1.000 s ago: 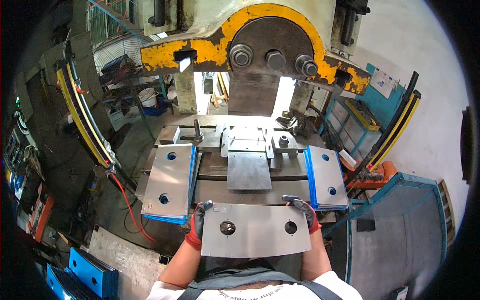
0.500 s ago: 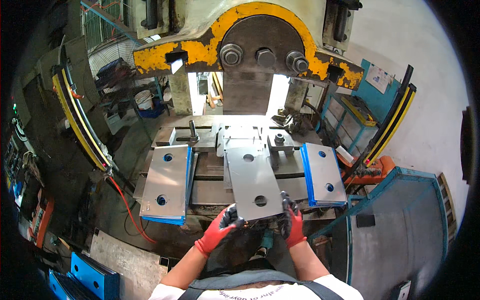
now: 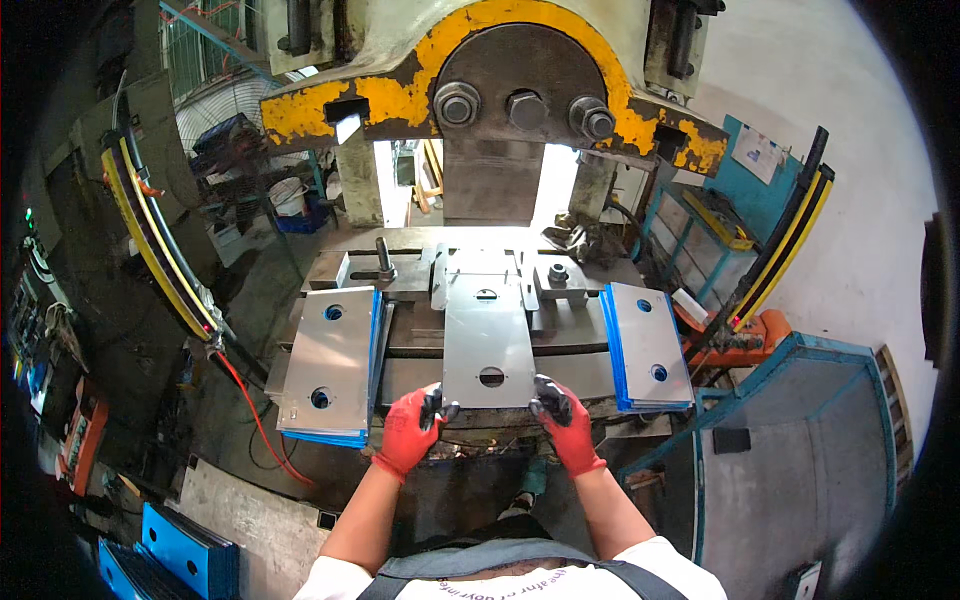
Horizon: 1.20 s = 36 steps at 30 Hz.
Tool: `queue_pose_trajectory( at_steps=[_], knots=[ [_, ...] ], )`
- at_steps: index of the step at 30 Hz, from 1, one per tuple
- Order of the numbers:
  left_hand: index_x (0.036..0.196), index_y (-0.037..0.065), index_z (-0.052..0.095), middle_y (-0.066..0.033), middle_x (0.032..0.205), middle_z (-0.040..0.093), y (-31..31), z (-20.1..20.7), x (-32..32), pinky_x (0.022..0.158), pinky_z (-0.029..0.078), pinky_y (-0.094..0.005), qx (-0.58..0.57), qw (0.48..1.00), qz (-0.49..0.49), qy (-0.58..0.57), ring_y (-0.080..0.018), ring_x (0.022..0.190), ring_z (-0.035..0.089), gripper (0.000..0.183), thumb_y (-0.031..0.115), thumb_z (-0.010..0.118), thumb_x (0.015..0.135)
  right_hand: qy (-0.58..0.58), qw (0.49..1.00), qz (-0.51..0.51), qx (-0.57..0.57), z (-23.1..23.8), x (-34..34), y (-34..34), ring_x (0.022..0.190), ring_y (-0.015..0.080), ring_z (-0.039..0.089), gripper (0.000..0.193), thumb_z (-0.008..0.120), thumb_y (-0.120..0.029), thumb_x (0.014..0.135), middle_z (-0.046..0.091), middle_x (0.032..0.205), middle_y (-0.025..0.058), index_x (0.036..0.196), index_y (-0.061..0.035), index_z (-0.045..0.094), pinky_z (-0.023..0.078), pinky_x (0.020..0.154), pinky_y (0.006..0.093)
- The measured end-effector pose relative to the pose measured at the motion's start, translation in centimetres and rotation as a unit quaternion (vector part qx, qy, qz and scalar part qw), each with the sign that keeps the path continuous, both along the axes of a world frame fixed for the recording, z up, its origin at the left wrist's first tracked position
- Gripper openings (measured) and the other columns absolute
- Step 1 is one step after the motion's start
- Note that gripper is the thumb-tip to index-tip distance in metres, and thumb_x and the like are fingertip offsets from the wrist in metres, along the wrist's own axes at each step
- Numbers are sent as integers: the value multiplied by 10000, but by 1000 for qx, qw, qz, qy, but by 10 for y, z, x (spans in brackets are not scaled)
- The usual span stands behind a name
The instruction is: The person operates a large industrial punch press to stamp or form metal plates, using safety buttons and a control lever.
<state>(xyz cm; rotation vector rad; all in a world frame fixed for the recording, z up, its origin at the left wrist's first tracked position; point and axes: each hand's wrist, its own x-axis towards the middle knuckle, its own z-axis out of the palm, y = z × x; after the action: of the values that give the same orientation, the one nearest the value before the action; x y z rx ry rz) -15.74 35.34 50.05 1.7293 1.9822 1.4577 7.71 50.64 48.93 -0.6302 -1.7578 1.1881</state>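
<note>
Left stack [image 3: 330, 365]: grey metal plates with two holes are lying piled on the press bed, blue film showing at the edges, well left of the hands.
Left hand [image 3: 408, 432]: wearing a red glove, it is gripping the near left corner of the plate.
Plate [image 3: 487, 342]: it is lying lengthwise on the die under the ram [image 3: 507, 110], two holes showing, its near edge sitting between both hands.
Right hand [image 3: 563, 420]: gloved in red and black, it is clutching the near right corner of the plate.
Right stack [image 3: 648, 345]: similar plates are resting just right of the die.
</note>
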Motion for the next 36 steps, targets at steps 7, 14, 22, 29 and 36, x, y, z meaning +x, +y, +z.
queue_pose_trajectory(
  at_steps=[7, 14, 22, 29, 36],
  knots=[
    [1115, 93, 592, -129, 1016, 634, 9, -13, -14, 846, 465, -434, 58, 989, 106, 84, -334, 988, 590, 501, 197, 759, 654, -100, 968, -79, 215, 6, 2, 17, 1082, 335, 575, 609, 789, -196, 698, 620, 1160, 141, 1241, -70, 545, 434, 939, 426],
    [1129, 94, 596, -130, 1054, 634, 5, -15, -19, 892, 457, -415, 47, 996, 57, 49, -341, 1011, 587, 494, 157, 717, 655, -88, 970, -56, 221, -2, 4, 30, 1088, 347, 576, 566, 789, -179, 684, 627, 1160, 138, 1193, -60, 573, 437, 944, 431],
    [1125, 86, 603, -128, 1046, 642, 8, -13, -16, 909, 449, -412, 47, 997, 62, 9, -337, 1011, 593, 467, 137, 711, 673, -92, 973, -51, 207, 0, 1, 26, 1080, 350, 580, 501, 796, -157, 676, 630, 1155, 138, 1122, -48, 595, 446, 938, 436],
    [1098, 83, 608, -129, 1033, 643, 9, -12, -15, 883, 463, -410, 43, 996, 72, 23, -341, 996, 595, 460, 94, 714, 650, -121, 965, -67, 222, -2, 2, 26, 1076, 355, 578, 512, 796, -138, 655, 630, 1154, 138, 1114, -46, 590, 441, 942, 437],
    [1087, 76, 613, -128, 1023, 650, 8, -11, -14, 882, 464, -411, 53, 996, 71, 27, -336, 987, 601, 454, 91, 710, 644, -109, 972, -59, 198, -6, 2, 28, 1078, 353, 577, 521, 786, -114, 623, 630, 1150, 138, 1104, -55, 597, 439, 945, 438]
  ],
)
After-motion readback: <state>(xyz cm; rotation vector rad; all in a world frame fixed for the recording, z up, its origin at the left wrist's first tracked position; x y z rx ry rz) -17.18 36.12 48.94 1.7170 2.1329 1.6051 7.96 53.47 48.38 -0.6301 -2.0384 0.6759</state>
